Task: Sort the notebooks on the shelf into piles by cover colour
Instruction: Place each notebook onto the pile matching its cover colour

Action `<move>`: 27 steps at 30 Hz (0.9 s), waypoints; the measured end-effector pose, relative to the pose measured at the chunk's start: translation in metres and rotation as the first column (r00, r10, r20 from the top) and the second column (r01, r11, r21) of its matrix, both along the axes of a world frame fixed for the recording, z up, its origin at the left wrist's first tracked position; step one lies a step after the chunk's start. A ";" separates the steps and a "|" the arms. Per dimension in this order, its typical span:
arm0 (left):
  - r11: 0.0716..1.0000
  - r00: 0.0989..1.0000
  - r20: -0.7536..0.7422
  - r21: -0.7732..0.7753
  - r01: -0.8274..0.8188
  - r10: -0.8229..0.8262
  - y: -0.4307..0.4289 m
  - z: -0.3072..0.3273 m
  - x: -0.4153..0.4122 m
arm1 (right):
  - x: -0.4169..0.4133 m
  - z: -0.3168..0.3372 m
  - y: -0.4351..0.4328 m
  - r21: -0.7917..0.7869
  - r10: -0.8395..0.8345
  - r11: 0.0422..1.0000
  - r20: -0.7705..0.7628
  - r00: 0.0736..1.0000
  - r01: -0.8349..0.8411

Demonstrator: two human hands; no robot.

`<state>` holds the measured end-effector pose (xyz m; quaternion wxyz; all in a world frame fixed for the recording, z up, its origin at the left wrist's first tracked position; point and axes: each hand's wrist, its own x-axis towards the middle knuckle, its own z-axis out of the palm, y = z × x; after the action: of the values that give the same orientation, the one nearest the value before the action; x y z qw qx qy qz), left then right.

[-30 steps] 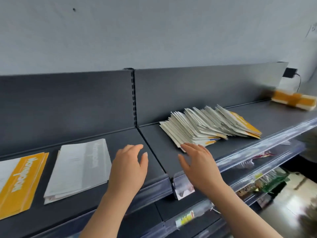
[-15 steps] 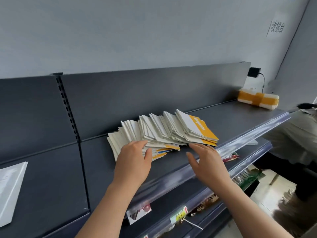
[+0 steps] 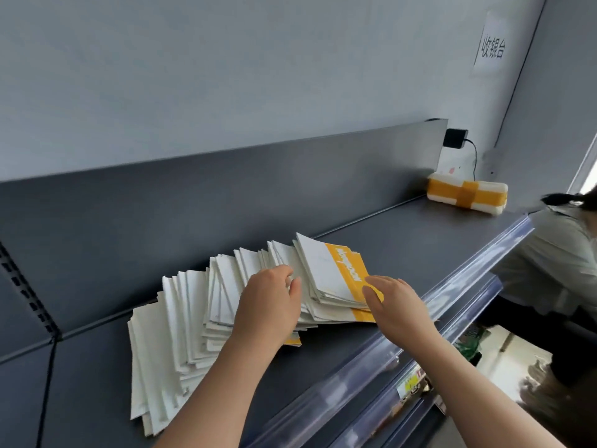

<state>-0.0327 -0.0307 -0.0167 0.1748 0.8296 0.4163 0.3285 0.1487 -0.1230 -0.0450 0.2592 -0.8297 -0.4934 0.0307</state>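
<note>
A long fanned row of thin notebooks (image 3: 181,334) lies on the dark grey shelf (image 3: 403,250), leaning to the left. The rightmost one is a white notebook with an orange band (image 3: 332,273) and white lettering, face up. My left hand (image 3: 268,305) rests on the middle of the row, its fingers reaching in among the notebook edges just left of the orange-banded one. My right hand (image 3: 397,305) lies at that notebook's near right corner, fingertips touching the orange band. More orange edges show under my left wrist.
A white bundle strapped with orange tape (image 3: 466,197) sits at the shelf's far right end, below a black plug and cable (image 3: 455,139). Clear plastic price rails (image 3: 420,321) run along the shelf fronts. Another person (image 3: 555,250) stands close on the right.
The view has swung right, so the sorted piles on the left shelf section left the frame. Both hands moved from the shelf's front edge onto the fanned row of notebooks.
</note>
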 end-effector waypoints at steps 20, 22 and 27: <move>0.858 0.905 -0.039 -0.302 -0.416 0.424 0.013 -0.001 0.070 | 0.091 -0.042 0.061 0.223 0.451 0.885 -0.193 0.872 -0.409; 0.846 0.894 -0.023 -0.313 -0.432 0.448 0.007 0.002 0.069 | 0.090 -0.045 0.063 0.202 0.420 0.899 -0.147 0.895 -0.389; 0.820 0.875 -0.022 -0.338 -0.461 0.483 -0.003 0.003 0.070 | 0.088 -0.047 0.065 0.122 0.457 0.888 -0.128 0.880 -0.443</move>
<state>0.0372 -0.0338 -0.0132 0.2389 0.6477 0.6523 0.3129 0.2372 -0.0585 -0.0924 0.3188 -0.6752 -0.6521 0.1316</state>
